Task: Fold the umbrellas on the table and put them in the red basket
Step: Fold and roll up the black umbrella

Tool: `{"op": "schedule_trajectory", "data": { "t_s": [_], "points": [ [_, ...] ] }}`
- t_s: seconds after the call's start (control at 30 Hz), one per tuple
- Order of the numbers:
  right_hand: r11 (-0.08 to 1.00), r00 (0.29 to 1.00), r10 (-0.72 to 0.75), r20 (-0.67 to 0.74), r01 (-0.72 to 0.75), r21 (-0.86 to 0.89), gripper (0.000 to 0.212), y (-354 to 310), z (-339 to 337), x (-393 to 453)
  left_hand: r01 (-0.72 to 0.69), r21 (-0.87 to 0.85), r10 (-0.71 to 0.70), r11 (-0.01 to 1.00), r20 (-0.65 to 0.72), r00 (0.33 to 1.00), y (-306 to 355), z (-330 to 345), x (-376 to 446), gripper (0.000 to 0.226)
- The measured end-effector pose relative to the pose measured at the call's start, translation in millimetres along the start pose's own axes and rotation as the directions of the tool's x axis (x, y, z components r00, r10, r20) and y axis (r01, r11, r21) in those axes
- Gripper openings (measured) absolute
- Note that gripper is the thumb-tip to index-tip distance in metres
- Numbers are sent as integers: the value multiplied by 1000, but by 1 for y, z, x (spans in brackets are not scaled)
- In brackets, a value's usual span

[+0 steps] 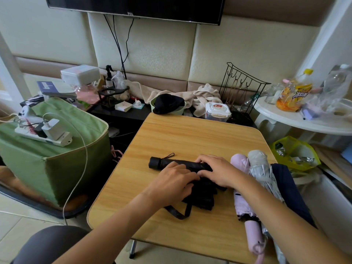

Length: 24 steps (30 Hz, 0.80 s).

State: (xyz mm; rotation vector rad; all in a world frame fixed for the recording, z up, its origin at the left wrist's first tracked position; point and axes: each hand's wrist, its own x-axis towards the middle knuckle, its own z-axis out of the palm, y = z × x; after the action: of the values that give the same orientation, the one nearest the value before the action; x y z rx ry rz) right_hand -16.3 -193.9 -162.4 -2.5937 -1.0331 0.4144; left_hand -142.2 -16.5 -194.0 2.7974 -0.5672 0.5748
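Nearest the camera, the person's two forearms reached forward over the wooden table. Just beyond them lay the black umbrella, crosswise on the tabletop, with its handle end pointing left and its loose canopy folds spilling toward the near edge. A closing strap trailed from the fabric toward the person.

The left hand lay across the middle of the black umbrella with its fingers curled down onto the cloth, apparently gathering the pleats against the shaft. The right hand pressed on just beside it, fingers bent over the bundle and touching the left fingertips. Both hands looked closed around the fabric rather than flat, though how far the fingers wrapped underneath could not be seen.

The umbrella would likely handle as a light thing with a stiff core and soft, slippery cloth that springs open unless held wrapped. The best hold seemed to be around the rolled canopy at mid-length, one hand pinning while the other brought the strap round.

To the right lay a pink umbrella, a grey umbrella and a dark blue one, touching one another at the table's edge. Farther off stood a green fabric box. No red basket was in view.
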Motion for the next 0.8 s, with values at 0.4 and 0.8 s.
{"op": "schedule_trajectory", "data": {
  "t_s": [0.4, 0.8],
  "points": [
    [984, 999, 3, -43, -11, -180, 32, -10, 7, -1, 18, 314, -69, 949, 152, 986, 40, 8, -23, 12],
    [917, 966, -150, -208, 57, -395, 41, -29, 26, -26, 45, 336, -210, 941, 472, 856, 55, -22, -22, 62]
  ]
}}
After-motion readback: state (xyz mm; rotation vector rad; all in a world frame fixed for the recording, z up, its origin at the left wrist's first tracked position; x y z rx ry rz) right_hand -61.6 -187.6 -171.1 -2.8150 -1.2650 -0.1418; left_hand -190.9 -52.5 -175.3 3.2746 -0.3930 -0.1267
